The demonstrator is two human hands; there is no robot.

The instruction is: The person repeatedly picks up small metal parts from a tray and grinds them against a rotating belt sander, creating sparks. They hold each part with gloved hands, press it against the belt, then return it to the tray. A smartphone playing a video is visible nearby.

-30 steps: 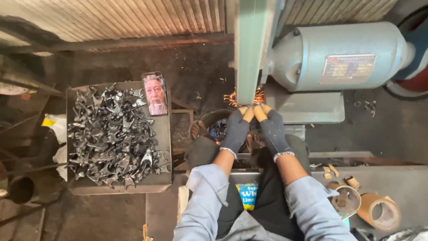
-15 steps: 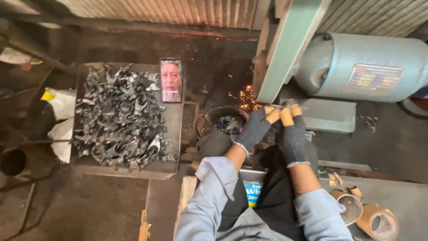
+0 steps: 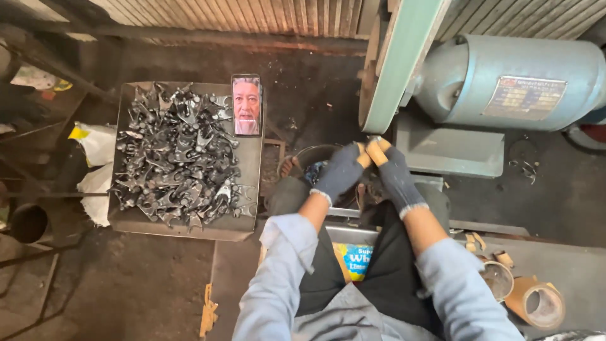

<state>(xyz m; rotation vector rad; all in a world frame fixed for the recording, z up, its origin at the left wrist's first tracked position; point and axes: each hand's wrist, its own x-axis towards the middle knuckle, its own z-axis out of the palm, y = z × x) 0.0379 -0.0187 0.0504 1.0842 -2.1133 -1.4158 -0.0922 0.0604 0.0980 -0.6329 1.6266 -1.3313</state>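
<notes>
Looking down from my head, a green belt guard (image 3: 404,63) slants up just past my fingertips, and the big blue-grey motor (image 3: 511,79) sits to its right on a grey base (image 3: 451,148). My left hand (image 3: 341,172) and right hand (image 3: 392,173), both in dark knit gloves with tan fingertips, are pressed together and closed around a small workpiece (image 3: 374,140) held at the lower end of the guard; the piece is nearly all hidden by my fingers, so I cannot tell its shape.

To my left a metal tray (image 3: 249,211) holds a heap of dark forged metal parts (image 3: 177,155), with a phone (image 3: 246,105) propped upright at its far right corner. A round bucket (image 3: 309,158) stands below my hands, its contents too dark to make out. Rolls of tape (image 3: 533,303) lie at my right, partly cut off by the edge.
</notes>
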